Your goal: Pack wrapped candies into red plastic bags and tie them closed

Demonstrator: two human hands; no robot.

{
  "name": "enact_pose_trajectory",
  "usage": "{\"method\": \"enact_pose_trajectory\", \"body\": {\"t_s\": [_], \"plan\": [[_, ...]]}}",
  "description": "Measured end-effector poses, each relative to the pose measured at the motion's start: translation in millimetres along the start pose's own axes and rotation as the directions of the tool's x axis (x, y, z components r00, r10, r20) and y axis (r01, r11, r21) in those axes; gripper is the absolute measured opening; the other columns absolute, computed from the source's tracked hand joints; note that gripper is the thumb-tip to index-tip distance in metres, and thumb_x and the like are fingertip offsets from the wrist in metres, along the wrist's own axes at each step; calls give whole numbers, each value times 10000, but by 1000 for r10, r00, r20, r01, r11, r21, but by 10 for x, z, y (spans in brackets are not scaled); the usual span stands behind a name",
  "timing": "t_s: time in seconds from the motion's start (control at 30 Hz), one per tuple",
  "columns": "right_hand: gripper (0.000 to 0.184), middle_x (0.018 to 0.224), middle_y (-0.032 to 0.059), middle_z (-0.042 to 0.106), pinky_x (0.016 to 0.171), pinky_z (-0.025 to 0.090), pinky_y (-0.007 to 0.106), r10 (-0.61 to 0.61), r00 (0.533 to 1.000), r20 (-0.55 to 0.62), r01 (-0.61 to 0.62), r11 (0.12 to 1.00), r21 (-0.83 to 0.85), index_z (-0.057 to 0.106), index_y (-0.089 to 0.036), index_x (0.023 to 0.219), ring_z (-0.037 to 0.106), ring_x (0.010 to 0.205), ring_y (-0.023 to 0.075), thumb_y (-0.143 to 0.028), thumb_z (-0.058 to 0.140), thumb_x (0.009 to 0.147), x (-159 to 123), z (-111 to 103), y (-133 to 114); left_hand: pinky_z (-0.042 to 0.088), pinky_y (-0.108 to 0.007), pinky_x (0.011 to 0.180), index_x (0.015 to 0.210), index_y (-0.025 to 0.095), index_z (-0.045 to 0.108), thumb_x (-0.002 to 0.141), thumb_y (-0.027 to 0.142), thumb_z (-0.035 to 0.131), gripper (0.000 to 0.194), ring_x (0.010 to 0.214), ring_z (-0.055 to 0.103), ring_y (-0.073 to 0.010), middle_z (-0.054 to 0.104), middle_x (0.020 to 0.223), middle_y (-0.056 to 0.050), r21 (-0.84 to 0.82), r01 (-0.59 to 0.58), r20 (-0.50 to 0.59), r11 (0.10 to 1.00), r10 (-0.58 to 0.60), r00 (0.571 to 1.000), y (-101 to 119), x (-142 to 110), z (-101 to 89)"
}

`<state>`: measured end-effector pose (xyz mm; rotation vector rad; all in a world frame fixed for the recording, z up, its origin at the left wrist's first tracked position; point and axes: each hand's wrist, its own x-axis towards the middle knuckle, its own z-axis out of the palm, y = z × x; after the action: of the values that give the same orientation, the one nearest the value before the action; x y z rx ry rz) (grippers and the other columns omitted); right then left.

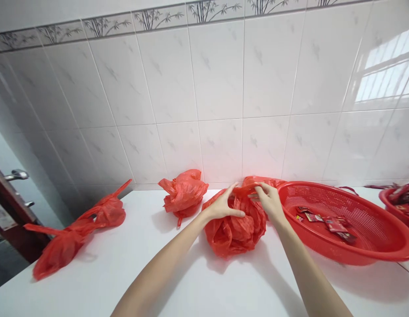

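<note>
A crumpled red plastic bag (235, 235) sits on the white table in front of me, its mouth partly open and facing up. My left hand (224, 207) touches the left side of the mouth, with thumb and fingers spread apart. At the right edge of the mouth, the fingers of my right hand (268, 200) pinch the thin plastic. Folds hide what the bag contains, and some left fingertips are behind the plastic.
Right of the bag stands a large red plastic basket (349, 253) with several small packets (334, 224) inside. A second red basket (399, 211) is at the far right. Another red bag (184, 193) sits by the tiled wall, and knotted red bags (64, 248) lie near the left table edge.
</note>
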<state>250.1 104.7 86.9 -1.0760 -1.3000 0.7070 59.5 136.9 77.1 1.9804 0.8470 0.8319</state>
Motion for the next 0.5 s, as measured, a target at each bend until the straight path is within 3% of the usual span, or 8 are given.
{"method": "enact_pose_trajectory", "body": {"t_s": [0.1,0.27,0.37,0.5], "plan": [[341,849,72,755,689,609,369,54,997,-50,-40,967,250,647,-194,805,719,663,224,-527,654,734,27,-78,-60,300,-474,1222,1612,270,211,644,329,867,1170,1514,297,-340,311,1648,-117,143,-14,28,990,10,1000,-106,-46,84],[281,706,54,734,741,625,369,112,987,-113,-31,829,558,655,-193,703,729,688,224,-443,771,653,81,-232,-124,403,-471,1120,1633,217,46,692,165,721,1159,1346,520,-331,551,1469,-148,295,6,-18,955,-1,1000,-291,18,91],[249,697,37,718,762,623,354,116,981,-157,20,738,674,628,-204,703,731,708,209,-409,764,660,131,-335,-128,450,-431,1048,1632,216,36,718,143,657,1108,1237,598,-303,679,1276,-105,338,36,-71,940,-13,997,-396,72,49],[205,708,0,700,808,613,327,60,969,-241,145,651,745,604,-231,702,720,738,176,-386,739,708,154,-463,-173,499,-385,917,1631,242,52,718,88,604,1078,1052,675,-283,730,1119,-70,448,155,-185,880,-78,980,-461,151,14]]}}
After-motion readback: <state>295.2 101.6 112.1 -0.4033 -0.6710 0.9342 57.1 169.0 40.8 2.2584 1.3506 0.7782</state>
